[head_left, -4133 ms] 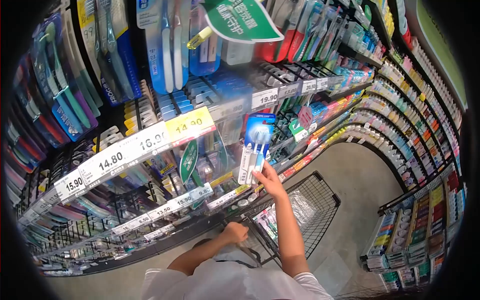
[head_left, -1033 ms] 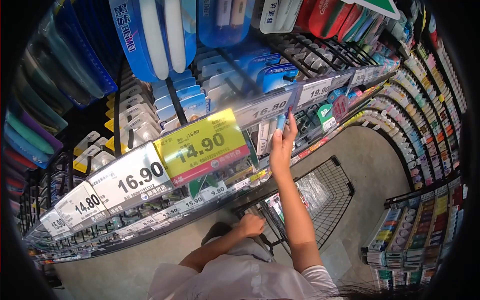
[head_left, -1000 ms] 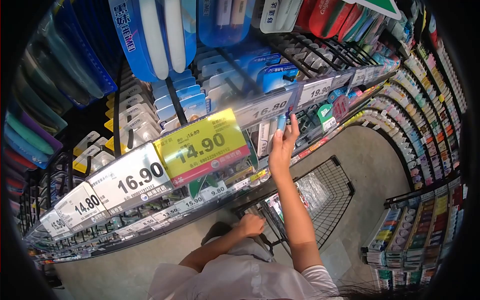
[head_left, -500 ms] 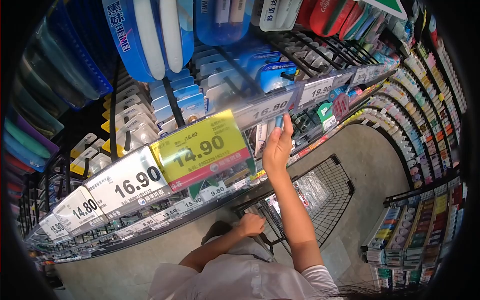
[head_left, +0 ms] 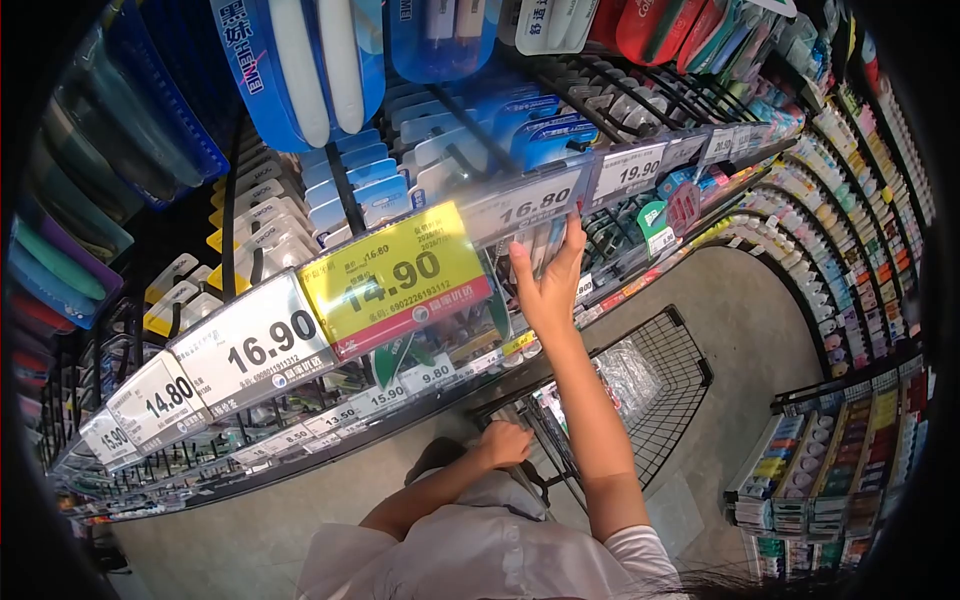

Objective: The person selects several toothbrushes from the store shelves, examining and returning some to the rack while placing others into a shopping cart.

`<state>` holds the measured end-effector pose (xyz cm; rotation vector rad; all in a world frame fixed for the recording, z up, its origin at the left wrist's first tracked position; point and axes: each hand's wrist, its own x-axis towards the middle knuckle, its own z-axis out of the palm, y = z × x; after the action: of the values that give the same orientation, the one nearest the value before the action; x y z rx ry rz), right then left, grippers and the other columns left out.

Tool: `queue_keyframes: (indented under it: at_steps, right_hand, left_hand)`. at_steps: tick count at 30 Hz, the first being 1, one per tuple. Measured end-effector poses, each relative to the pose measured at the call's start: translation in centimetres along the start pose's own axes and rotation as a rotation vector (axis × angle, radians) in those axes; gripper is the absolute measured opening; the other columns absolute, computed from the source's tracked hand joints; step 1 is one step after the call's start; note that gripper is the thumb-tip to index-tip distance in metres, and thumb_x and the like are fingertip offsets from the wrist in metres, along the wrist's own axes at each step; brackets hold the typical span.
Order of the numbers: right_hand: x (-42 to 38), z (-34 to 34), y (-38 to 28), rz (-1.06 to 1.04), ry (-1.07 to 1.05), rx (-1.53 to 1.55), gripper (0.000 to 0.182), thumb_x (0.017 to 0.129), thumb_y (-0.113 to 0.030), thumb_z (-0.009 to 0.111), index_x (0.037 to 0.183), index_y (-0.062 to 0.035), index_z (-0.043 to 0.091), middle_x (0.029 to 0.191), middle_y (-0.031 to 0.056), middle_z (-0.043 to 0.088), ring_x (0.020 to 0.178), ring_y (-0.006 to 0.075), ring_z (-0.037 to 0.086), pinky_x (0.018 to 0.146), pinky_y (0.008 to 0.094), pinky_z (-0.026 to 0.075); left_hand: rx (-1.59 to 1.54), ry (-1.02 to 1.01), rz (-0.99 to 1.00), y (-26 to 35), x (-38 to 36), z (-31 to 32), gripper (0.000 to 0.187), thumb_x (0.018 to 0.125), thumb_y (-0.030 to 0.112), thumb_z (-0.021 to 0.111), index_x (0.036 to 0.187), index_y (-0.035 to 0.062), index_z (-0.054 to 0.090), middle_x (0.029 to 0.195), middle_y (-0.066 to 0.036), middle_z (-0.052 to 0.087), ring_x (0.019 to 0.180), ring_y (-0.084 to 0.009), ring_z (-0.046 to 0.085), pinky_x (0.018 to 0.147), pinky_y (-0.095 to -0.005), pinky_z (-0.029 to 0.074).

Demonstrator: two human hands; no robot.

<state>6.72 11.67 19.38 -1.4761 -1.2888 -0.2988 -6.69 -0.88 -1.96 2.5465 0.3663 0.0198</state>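
My right hand is raised at the shelf front, just below the 16.80 price label. Its thumb and index finger are spread, the fingertips near the label's lower edge and slim hanging packages behind them; the other fingers are mostly hidden. Lower down, my left hand is closed at the handle of a wire shopping cart. A yellow 14.90 label stands out left of my right hand, beside a white 16.90 label.
Blue toothbrush packs hang close overhead, with red packs further right. Rows of carded goods fill the rack behind the labels. Curved shelves line the right side, above a lower display. Grey floor surrounds the cart.
My right hand has shifted slightly left and its thumb has spread away from the index finger. The shelf labels appear slightly shifted in view. My left hand stays by the cart handle.
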Motion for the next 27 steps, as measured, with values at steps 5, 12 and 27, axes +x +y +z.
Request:
queue_keyframes:
  at_steps: [5,12,27]
  right_hand:
    - [0.0,-0.3,-0.4,0.017,-0.022,0.002,0.081,0.073,-0.029,0.070,0.132,-0.0035,0.020,0.103,0.0218,0.040,0.091,0.0355,0.045,0.077,0.0421,0.039]
    - [-0.1,-1.0,-0.8,-0.080,0.038,0.009,0.087,0.065,-0.023,0.077,0.131,-0.0025,0.023,0.109,0.0226,0.040,0.095,0.0350,0.045,0.080,0.0410,0.039]
    - [-38.7,-19.1,16.8,1.132,-0.067,-0.479,0.048,0.070,-0.013,0.067,0.112,-0.0034,0.046,0.076,0.0121,0.056,0.070,0.0244,0.057,0.065,0.0351,0.046]
  left_hand:
    - [0.005,0.002,0.006,-0.1,0.1,0.3,0.020,0.071,0.025,0.055,0.077,0.0058,0.059,0.060,-0.013,0.060,0.056,-0.0286,0.060,0.052,-0.0403,0.048]
    - [-0.004,-0.055,-0.018,-0.1,0.3,0.2,0.022,0.072,0.025,0.055,0.079,0.0053,0.059,0.062,-0.013,0.061,0.058,-0.0287,0.062,0.053,-0.0413,0.049]
    - [-0.021,-0.019,0.021,-0.1,0.4,0.1,0.017,0.070,0.025,0.057,0.067,0.0078,0.059,0.060,-0.012,0.059,0.059,-0.0304,0.059,0.055,-0.0420,0.047]
